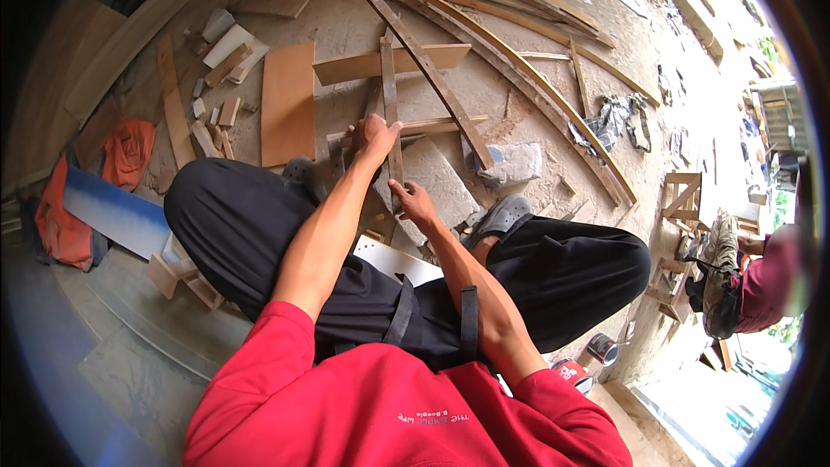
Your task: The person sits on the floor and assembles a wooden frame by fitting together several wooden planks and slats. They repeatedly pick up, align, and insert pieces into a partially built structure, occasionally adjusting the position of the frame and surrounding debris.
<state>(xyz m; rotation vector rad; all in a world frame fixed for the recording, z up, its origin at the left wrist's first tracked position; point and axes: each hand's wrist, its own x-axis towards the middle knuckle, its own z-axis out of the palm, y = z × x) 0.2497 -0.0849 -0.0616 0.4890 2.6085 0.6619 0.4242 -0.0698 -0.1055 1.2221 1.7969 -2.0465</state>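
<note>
A narrow wooden strip (391,91) runs away from me between my knees. My right hand (413,202) is closed round its near end, thumb on the top face. Farther up, my left hand (373,138) is curled at the strip's left edge with its thumb against the wood; its other fingers are partly hidden. Under the strip lies a crosswise wooden batten (432,125), and beyond it a wider board (415,60) stands on edge. A pale concrete block (437,177) sits below my hands. Another long batten (424,65) slants to the right, its near end by a second block (516,163).
A flat brown panel (288,104) lies left of the strip. Long boards (527,78) stretch across the far right, with offcuts (229,111) at left. An orange bag (130,154) and a blue-white board (117,212) are far left. Another person (765,285) sits at right near paint cans (603,348).
</note>
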